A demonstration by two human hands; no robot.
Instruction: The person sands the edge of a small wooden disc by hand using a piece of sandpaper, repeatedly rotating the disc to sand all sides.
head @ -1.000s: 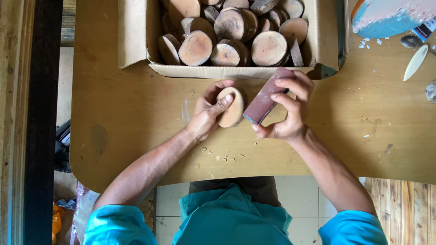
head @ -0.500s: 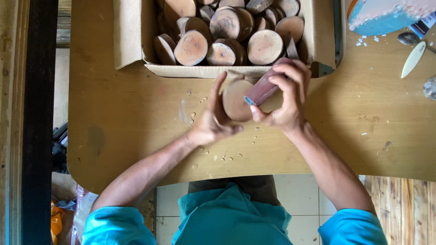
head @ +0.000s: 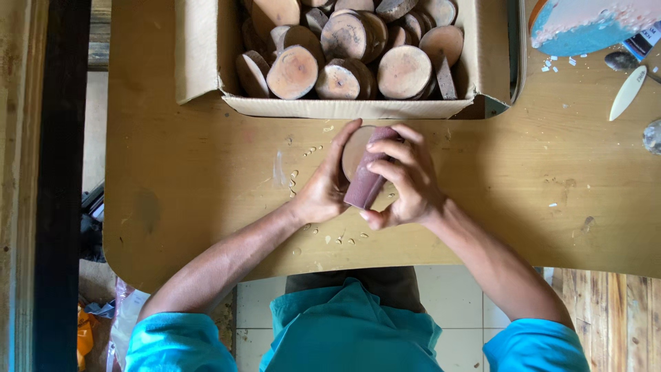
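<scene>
Head view, one moment. Two bare hands meet at mid-table. Left hand is closed around one round wood slice, pale cut face showing, held on the wooden table just in front of the box. Right hand grips one folded piece of reddish-brown sandpaper, pressed against the slice. One open cardboard box holds roughly fifteen similar slices, bark-edged, stacked loosely. Small pale chips are scattered near the hands. At far right: one blue-rimmed round object, one pale oval blade.
</scene>
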